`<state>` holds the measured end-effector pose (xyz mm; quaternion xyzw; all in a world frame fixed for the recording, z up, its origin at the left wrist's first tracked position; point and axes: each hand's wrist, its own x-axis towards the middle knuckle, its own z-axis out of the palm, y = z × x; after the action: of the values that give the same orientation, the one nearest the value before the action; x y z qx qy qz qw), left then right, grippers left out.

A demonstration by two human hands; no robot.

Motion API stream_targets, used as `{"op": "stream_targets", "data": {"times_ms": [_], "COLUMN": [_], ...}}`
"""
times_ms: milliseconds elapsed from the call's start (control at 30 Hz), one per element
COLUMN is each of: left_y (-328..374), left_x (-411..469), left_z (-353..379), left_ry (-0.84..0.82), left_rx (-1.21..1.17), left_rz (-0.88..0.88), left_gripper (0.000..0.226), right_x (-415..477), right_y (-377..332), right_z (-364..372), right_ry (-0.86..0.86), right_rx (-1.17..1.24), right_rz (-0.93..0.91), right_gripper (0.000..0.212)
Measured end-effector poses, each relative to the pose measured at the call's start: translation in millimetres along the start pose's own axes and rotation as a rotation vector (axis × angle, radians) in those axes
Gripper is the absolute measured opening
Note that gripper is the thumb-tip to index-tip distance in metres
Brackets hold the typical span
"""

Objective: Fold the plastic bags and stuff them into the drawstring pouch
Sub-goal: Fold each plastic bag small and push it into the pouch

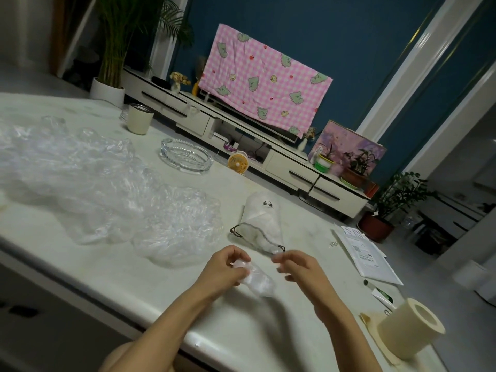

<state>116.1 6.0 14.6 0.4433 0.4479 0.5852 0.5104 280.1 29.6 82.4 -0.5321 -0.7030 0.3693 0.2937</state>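
Left hand (pixel 228 267) gripping rolled plastic bag (pixel 259 284), fingers curling round it. Right hand (pixel 298 267) curling at 3 o'clock of it; cannot tell if pinching anything. Pouch (pixel 261 221) lying at 12 o'clock, loose bags (pixel 107 189) sprawling at 10 on table (pixel 161 291).

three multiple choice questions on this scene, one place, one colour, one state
1. Where does the drawstring pouch lie? A on the table, next to the loose bag pile; B on the floor; C on the tv stand.
2. What colour is the small fan? A blue; B yellow; C red.
3. What is the left hand doing? A lying flat on the table; B gripping a folded plastic bag; C hanging empty.
Key: 1 A, it lies flat on the tabletop by the pile. 2 B, its round housing is yellow. 3 B, its fingers curl round the bag.
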Motion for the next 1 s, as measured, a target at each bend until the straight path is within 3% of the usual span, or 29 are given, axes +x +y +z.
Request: {"op": "stream_targets", "data": {"times_ms": [133,233,467,567,700,867,1000], "left_y": [0,-2,-5,-7,-9,-11,-16], "left_x": [-2,-3,3,4,1,8,14], "left_z": [2,0,2,2,4,10,14], "left_ry": [-0.034,0.005,0.023,0.027,-0.010,-0.001,-0.030], "left_rx": [-0.002,-0.004,-0.025,-0.137,-0.218,-0.153,-0.133], "left_rz": [0.019,0.035,0.046,-0.072,-0.243,-0.221,-0.132], "left_gripper": [0.031,0.032,0.010,0.004,0.020,0.043,0.021], "right_x": [0,-2,-4,-5,-4,5,14], "right_y": [5,13,16,17,25,33,30], "right_z": [18,21,18,19,31,53,61], "right_ry": [-0.270,-0.217,-0.293,-0.269,-0.175,0.043,0.098], "right_rx": [-0.107,-0.088,-0.029,0.077,0.232,0.395,0.503], "right_rz": [-0.005,0.007,-0.014,-0.084,-0.090,-0.023,0.029], "right_gripper": [0.018,0.007,0.015,0.026,0.027,0.012,0.033]}}
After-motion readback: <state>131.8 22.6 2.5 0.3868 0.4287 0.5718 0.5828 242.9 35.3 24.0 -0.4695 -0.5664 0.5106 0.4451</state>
